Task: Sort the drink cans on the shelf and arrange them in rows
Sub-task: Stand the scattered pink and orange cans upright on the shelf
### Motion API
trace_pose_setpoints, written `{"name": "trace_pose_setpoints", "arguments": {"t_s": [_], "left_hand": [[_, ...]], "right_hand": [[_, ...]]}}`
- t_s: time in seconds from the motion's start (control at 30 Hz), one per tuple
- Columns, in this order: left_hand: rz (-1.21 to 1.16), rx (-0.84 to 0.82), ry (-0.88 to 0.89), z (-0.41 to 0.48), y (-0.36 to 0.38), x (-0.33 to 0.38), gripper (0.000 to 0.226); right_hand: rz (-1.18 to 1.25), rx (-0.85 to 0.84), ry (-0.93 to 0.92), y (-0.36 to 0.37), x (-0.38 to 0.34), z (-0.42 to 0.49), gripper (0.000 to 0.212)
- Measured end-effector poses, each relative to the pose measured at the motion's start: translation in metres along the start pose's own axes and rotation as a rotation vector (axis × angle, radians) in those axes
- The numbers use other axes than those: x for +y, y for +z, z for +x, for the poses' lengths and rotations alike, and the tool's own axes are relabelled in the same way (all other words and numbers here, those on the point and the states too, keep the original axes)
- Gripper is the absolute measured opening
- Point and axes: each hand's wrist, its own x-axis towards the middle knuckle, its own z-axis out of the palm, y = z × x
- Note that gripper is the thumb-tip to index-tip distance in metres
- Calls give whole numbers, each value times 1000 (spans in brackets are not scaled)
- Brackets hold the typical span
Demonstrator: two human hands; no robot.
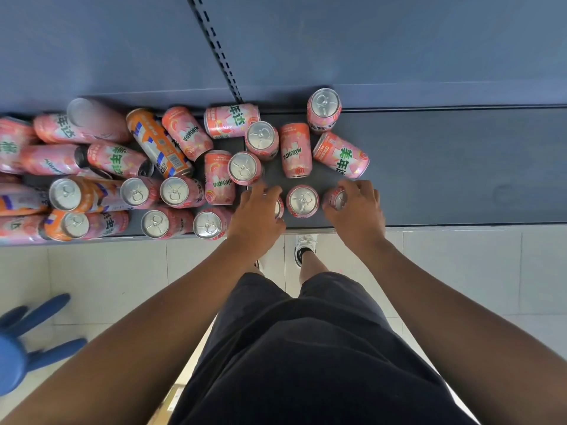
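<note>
A front row is barely begun on the shelf (460,167). The middle can (302,200) stands upright, flanked by the left can (279,208), clamped in the grip of the left hand (256,214), and the right can (335,199), clamped likewise by the right hand (357,207). Behind and left of the middle can, a heap (122,167) of pink and orange cans is left unsorted.

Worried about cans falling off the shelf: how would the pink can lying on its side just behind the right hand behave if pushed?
The lying pink can is round and rests on its side on the flat shelf, so a sideways push would probably roll it. Its glossy wall may slip in fingers. Whether it is full does not show.
</note>
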Motion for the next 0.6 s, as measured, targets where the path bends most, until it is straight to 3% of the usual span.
{"name": "trace_pose_setpoints", "arguments": {"t_s": [0.1, 0.37, 0.5, 0.6], "left_hand": [[-44, -1, -51, 3, -5, 4, 59], [-86, 280, -10, 23, -17, 36, 39], [37, 171, -23, 49, -16, 58, 48], [-65, 48, -167, 75, -11, 65, 61]], "right_hand": [[42, -17, -27, -3, -1, 4, 52], [363, 88, 67, -16, 5, 28, 41], [375, 157, 93, -23, 11, 57, 37], [295, 90, 84, -22, 18, 79, 54]]}}
